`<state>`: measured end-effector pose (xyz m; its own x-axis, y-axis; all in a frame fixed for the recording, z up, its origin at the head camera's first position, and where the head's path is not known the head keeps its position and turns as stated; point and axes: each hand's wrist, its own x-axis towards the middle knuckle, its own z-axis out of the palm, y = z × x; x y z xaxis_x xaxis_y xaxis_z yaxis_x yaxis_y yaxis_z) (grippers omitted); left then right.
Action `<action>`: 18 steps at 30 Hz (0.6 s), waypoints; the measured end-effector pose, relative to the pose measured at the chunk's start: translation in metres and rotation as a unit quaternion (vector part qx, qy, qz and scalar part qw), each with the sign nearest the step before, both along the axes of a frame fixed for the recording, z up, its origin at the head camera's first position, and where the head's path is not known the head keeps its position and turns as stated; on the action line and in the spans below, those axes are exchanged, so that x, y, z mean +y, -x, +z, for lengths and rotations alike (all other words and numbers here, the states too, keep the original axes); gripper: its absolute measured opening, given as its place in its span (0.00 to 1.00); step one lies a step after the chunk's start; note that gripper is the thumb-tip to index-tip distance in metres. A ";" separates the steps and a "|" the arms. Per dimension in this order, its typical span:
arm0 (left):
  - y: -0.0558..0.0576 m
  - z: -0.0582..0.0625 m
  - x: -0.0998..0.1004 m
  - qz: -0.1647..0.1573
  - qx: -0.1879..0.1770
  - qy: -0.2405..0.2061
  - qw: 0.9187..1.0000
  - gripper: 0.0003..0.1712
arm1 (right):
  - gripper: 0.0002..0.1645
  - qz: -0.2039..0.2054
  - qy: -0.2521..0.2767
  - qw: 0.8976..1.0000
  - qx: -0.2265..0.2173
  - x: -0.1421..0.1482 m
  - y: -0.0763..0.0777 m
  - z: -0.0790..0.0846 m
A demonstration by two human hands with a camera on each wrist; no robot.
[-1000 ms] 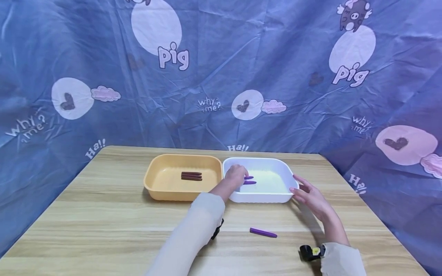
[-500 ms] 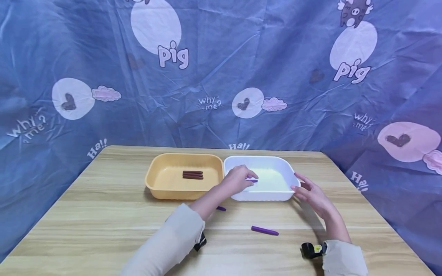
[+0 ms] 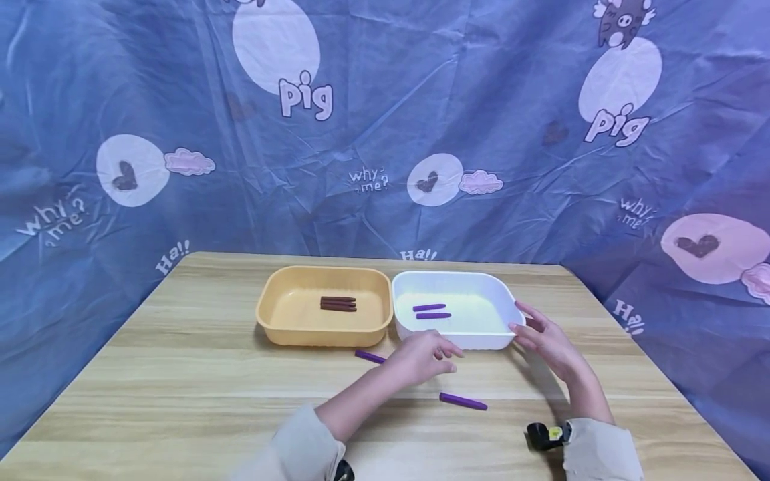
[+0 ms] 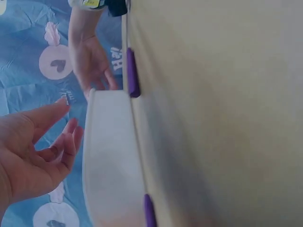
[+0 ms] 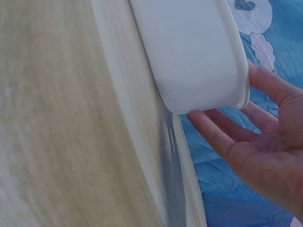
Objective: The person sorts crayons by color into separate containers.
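Note:
My left hand (image 3: 421,357) hovers over the table just in front of the white tray (image 3: 460,341), its fingers loosely bent with nothing between them. Two purple crayons (image 3: 433,316) lie side by side inside that tray. On the table, one purple crayon (image 3: 463,401) lies nearer to me, and another purple crayon (image 3: 368,357) is partly hidden behind my left wrist. My right hand (image 3: 550,344) touches the white tray's right front corner, fingers spread and nearly straight; the right wrist view shows its fingertips (image 5: 196,116) against the tray's side.
A yellow tray (image 3: 325,339) stands against the white one's left side, holding 3 brown crayons (image 3: 338,304). The wooden table (image 3: 150,374) ends at a blue printed cloth (image 3: 337,220) behind. A black wrist camera (image 3: 538,435) sits by the right sleeve.
My left hand has let go of a purple crayon inside the white tray and drawn back over its front edge toward me. The right hand stays at the tray's corner.

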<state>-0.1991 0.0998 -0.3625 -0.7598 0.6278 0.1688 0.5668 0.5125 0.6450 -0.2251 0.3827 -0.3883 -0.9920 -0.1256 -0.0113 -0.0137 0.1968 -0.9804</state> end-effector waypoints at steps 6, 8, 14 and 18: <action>-0.004 -0.010 0.003 -0.012 -0.015 -0.028 0.999 0.12 | 0.43 0.000 0.004 1.000 -0.003 0.000 0.001 0.000; -0.004 -0.012 0.004 -0.022 -0.007 -0.023 0.999 0.12 | 0.43 0.000 0.004 1.000 -0.002 0.000 0.000 0.000; -0.002 -0.021 0.003 -0.063 0.027 0.055 0.996 0.16 | 0.43 0.001 0.007 1.000 -0.003 0.000 0.000 0.001; -0.002 -0.030 0.003 -0.080 0.056 0.096 0.990 0.18 | 0.43 0.004 0.007 1.000 -0.005 0.000 -0.001 0.002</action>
<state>-0.1974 0.1025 -0.3928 -0.6308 0.7678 0.1121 0.7138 0.5176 0.4718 -0.2244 0.3827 -0.3868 -0.9907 -0.1346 -0.0187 -0.0064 0.1839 -0.9829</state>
